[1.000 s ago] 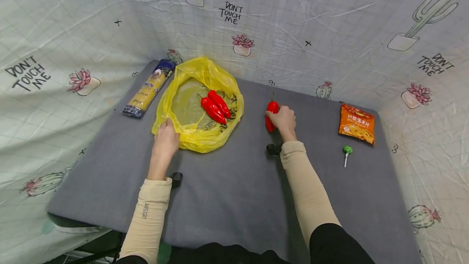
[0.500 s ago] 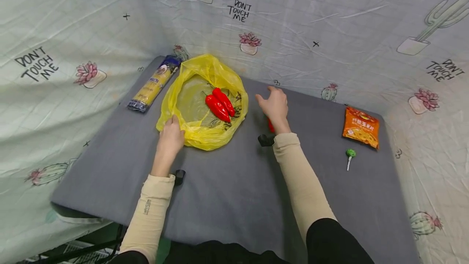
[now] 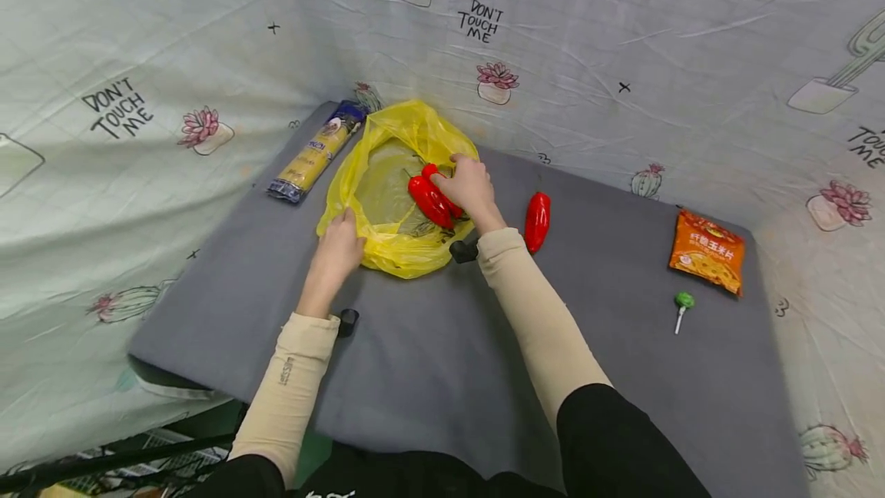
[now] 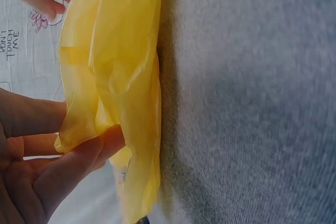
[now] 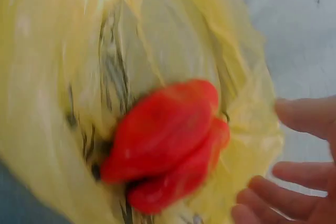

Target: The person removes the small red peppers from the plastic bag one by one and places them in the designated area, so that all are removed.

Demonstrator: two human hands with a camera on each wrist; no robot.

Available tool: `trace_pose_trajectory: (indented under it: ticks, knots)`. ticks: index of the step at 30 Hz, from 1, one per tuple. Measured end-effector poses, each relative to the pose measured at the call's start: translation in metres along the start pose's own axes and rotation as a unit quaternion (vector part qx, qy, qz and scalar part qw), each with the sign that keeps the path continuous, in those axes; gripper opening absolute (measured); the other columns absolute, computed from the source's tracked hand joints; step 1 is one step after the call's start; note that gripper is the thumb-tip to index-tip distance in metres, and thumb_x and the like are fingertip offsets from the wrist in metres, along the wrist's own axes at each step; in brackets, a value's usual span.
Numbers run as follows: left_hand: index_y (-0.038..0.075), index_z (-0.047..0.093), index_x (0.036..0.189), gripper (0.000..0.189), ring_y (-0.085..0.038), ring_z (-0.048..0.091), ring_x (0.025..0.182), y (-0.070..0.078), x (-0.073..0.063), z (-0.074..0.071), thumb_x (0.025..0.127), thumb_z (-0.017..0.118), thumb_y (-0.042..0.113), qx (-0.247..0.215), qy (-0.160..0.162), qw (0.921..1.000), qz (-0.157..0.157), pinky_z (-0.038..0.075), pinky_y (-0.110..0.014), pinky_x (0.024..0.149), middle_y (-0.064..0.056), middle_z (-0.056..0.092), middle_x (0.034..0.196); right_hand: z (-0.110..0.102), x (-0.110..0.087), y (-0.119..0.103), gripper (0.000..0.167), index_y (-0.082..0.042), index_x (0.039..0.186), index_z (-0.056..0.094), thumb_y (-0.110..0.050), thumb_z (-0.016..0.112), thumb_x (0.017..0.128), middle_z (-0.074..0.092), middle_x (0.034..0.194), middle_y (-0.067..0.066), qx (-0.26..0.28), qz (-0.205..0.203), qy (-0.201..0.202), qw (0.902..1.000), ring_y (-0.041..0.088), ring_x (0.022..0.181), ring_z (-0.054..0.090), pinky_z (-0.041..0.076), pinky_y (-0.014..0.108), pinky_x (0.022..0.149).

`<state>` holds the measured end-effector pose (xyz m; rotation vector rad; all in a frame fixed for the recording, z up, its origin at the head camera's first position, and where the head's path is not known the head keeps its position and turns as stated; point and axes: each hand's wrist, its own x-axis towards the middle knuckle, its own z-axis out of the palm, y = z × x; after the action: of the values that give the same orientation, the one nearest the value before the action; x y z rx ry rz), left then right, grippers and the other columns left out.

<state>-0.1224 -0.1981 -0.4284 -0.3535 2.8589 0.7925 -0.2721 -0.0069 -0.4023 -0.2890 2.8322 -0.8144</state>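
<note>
A yellow plastic bag (image 3: 408, 258) stands with its mouth wide on the table. Two shiny red peppers, a front one (image 3: 429, 203) and a rear one (image 3: 430, 170), lie side by side inside it. My left hand (image 3: 339, 243) pinches the bag's near left rim; the left wrist view shows the thumb and fingers on the yellow film (image 4: 126, 66). Over the bag's right side is my right hand (image 3: 472, 189), fingers spread and apart from the peppers in the right wrist view. A third red pepper (image 3: 537, 221) lies on the table, right of the bag.
A yellow and blue packet (image 3: 314, 154) lies behind and left of the bag. At the table's right side are an orange snack bag (image 3: 708, 252) and a green lollipop (image 3: 683, 302). Printed cloth (image 3: 553, 52) walls the back and sides of the grey table (image 3: 415, 344).
My right hand has let go of the third pepper and moved left, over the bag. That pepper stays on the table. The left hand keeps its pinch on the rim. The head view has shifted.
</note>
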Motion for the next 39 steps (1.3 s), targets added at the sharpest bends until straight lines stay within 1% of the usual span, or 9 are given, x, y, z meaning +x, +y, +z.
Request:
trace_pose_trajectory:
  ticks: [3,6,8,10,14,23,31,36,39]
  knots:
    - [-0.013,0.019,0.153,0.066,-0.05,0.042,0.138,0.001,0.003,0.001,0.102,0.052,0.011,-0.001,0.001,1.0,0.006,0.041,-0.058,0.113,-0.035,0.035,0.153,0.007,0.002,-0.005,0.058,-0.008,0.138,0.055,-0.043,0.065,0.094,0.065,0.128,0.012,-0.025,-0.009,-0.033,0.9991,0.031,0.107,0.063,0.056,0.04,0.088]
    - [-0.012,0.019,0.154,0.066,-0.05,0.042,0.138,0.002,0.004,0.002,0.102,0.052,0.011,0.0,-0.004,0.9999,0.009,0.041,-0.058,0.113,-0.035,0.035,0.154,0.013,0.003,-0.008,0.038,-0.005,0.102,0.061,-0.041,0.066,0.093,0.059,0.09,0.009,-0.043,-0.007,-0.05,0.9978,0.025,0.081,0.056,0.049,0.033,0.07]
    - [-0.012,0.018,0.154,0.066,-0.049,0.042,0.138,0.003,0.004,0.002,0.102,0.052,0.011,0.002,-0.009,0.9999,0.009,0.041,-0.058,0.113,-0.034,0.034,0.154,0.016,0.004,-0.009,0.037,-0.01,0.079,0.05,-0.039,0.068,0.093,0.042,0.073,0.004,-0.055,-0.008,-0.057,0.9968,0.022,0.07,0.046,0.039,0.032,0.062]
    - [-0.012,0.019,0.154,0.066,-0.049,0.043,0.138,0.003,0.003,0.003,0.102,0.052,0.011,0.006,-0.012,0.9999,0.009,0.041,-0.057,0.113,-0.034,0.035,0.154,0.019,0.004,-0.011,0.043,-0.015,0.071,0.04,-0.038,0.068,0.092,0.032,0.068,0.0,-0.063,-0.012,-0.06,0.9961,0.019,0.065,0.04,0.035,0.031,0.058]
    - [-0.012,0.02,0.153,0.066,-0.048,0.044,0.138,0.003,0.003,0.003,0.102,0.053,0.011,0.006,-0.007,0.9999,0.009,0.042,-0.058,0.113,-0.034,0.036,0.153,0.022,0.005,-0.016,0.045,-0.017,0.068,0.035,-0.036,0.069,0.092,0.026,0.069,-0.002,-0.074,-0.02,-0.065,0.995,0.018,0.064,0.036,0.032,0.03,0.056]
    - [-0.012,0.021,0.153,0.065,-0.048,0.045,0.136,0.0,0.004,-0.002,0.101,0.054,0.01,0.004,0.005,0.9999,0.01,0.042,-0.058,0.111,-0.033,0.038,0.152,0.023,0.006,-0.023,0.042,-0.015,0.067,0.041,-0.033,0.072,0.089,0.035,0.07,0.0,-0.07,-0.009,-0.063,0.9955,0.02,0.068,0.045,0.038,0.032,0.059]
    - [-0.011,0.02,0.154,0.065,-0.048,0.044,0.138,-0.003,0.003,-0.004,0.102,0.053,0.011,-0.004,0.004,0.9999,0.011,0.042,-0.057,0.112,-0.033,0.036,0.154,0.031,0.006,-0.022,0.027,-0.013,0.081,0.056,-0.032,0.075,0.086,0.06,0.089,0.006,-0.067,-0.01,-0.059,0.996,0.024,0.082,0.057,0.048,0.036,0.07]
    - [-0.011,0.02,0.154,0.065,-0.048,0.044,0.137,-0.005,0.001,-0.004,0.102,0.053,0.01,-0.009,0.002,0.9999,0.01,0.043,-0.057,0.111,-0.033,0.036,0.154,0.039,0.007,-0.021,0.042,-0.015,0.068,0.042,-0.03,0.076,0.086,0.039,0.07,0.001,-0.062,-0.022,-0.062,0.9959,0.021,0.07,0.048,0.038,0.033,0.064]
    - [-0.011,0.019,0.154,0.065,-0.049,0.044,0.138,-0.006,0.0,-0.004,0.102,0.052,0.01,-0.01,-0.001,0.9999,0.007,0.043,-0.057,0.111,-0.033,0.035,0.154,0.043,0.007,-0.021,0.048,-0.016,0.065,0.035,-0.03,0.077,0.086,0.027,0.068,-0.001,-0.061,-0.028,-0.064,0.9957,0.019,0.066,0.039,0.033,0.031,0.061]
